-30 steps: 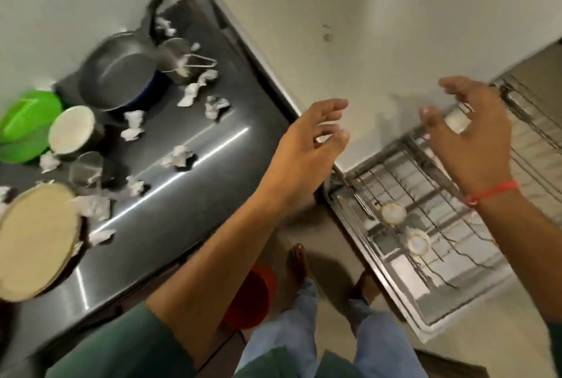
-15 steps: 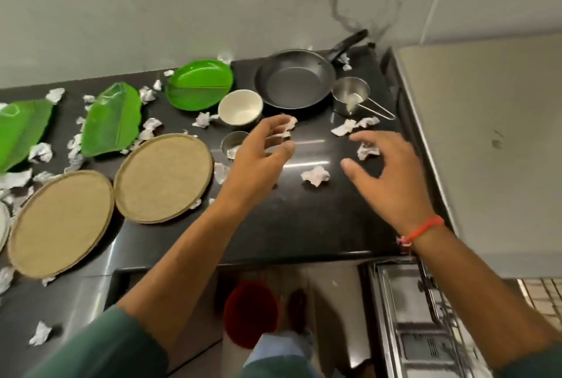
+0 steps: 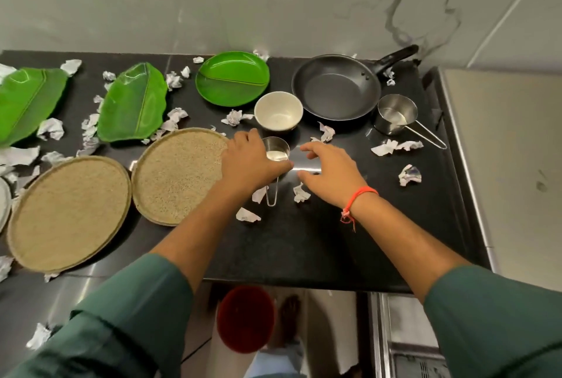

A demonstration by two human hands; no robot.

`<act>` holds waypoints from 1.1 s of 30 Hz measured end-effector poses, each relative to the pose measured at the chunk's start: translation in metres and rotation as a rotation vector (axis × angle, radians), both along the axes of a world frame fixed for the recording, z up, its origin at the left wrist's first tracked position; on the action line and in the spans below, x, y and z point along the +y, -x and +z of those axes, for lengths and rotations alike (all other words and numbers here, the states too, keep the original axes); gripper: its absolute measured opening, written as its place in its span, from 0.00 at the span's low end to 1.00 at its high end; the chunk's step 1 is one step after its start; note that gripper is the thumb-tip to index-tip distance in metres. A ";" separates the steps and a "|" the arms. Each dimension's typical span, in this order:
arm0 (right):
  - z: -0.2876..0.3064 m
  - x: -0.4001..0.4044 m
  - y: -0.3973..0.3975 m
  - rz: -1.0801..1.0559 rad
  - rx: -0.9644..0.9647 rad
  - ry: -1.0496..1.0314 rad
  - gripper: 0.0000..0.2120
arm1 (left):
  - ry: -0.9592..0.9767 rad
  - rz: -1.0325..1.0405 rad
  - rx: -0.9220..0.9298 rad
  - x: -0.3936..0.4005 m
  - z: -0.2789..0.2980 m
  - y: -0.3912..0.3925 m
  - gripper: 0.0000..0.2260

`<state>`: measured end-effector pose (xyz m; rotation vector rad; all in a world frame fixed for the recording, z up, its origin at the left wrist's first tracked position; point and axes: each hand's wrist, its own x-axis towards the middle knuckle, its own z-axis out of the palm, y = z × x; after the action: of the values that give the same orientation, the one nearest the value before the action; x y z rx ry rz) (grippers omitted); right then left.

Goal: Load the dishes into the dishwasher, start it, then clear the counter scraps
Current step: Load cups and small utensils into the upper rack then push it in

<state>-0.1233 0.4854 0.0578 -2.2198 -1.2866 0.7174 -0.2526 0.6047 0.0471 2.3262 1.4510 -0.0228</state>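
Note:
A small steel measuring cup [image 3: 279, 150] stands mid-counter, its wire handle pointing toward me. My left hand [image 3: 250, 162] grips it from the left, thumb across its front. Just right of the cup, my right hand [image 3: 332, 171] hovers with fingers spread and holds nothing. Behind the cup are a white bowl [image 3: 278, 110], a black frying pan [image 3: 336, 87] and a larger steel measuring cup [image 3: 395, 114]. A round green plate [image 3: 232, 78], two leaf-shaped green plates [image 3: 133, 104] [image 3: 27, 101] and two tan round plates [image 3: 179, 174] [image 3: 70, 213] lie to the left.
Crumpled paper scraps [image 3: 409, 175] are strewn over the black counter [image 3: 304, 241]. A steel appliance top [image 3: 501, 149] adjoins the counter on the right. The open dishwasher's edge [image 3: 404, 335] shows at lower right. A red bin [image 3: 244, 318] stands on the floor below.
My view swung from the open dishwasher rack back to the counter. Both hands reached forward, and my left hand closed round the small steel cup.

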 end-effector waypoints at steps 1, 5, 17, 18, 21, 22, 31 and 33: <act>-0.001 0.002 0.000 -0.001 -0.005 0.006 0.25 | -0.030 -0.004 0.016 0.000 -0.001 -0.004 0.43; -0.007 0.009 0.005 -0.008 0.002 0.033 0.24 | -0.115 -0.014 0.075 0.004 -0.007 -0.009 0.39; 0.001 -0.015 -0.004 -0.080 0.084 -0.095 0.26 | -0.019 0.016 -0.162 -0.004 0.018 -0.010 0.32; 0.005 -0.019 -0.005 -0.105 0.133 -0.134 0.24 | 0.030 0.010 -0.243 -0.009 0.025 -0.013 0.31; 0.020 -0.040 -0.016 -0.271 0.440 -0.262 0.18 | 0.180 -0.001 -0.459 -0.034 0.047 -0.030 0.27; 0.025 -0.049 -0.022 -0.337 0.579 -0.281 0.16 | 0.231 -0.002 -0.516 -0.043 0.052 -0.037 0.26; 0.063 -0.210 -0.088 -0.545 0.958 -0.394 0.09 | 0.721 -0.307 -0.710 -0.177 0.073 -0.122 0.28; 0.064 -0.258 -0.099 -0.598 0.874 -0.386 0.09 | 0.773 -0.427 -0.692 -0.214 0.068 -0.140 0.28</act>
<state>-0.0244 0.2277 0.1220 -1.5332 -0.2701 0.9293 -0.1124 0.3906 0.1154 1.6845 0.4615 0.0811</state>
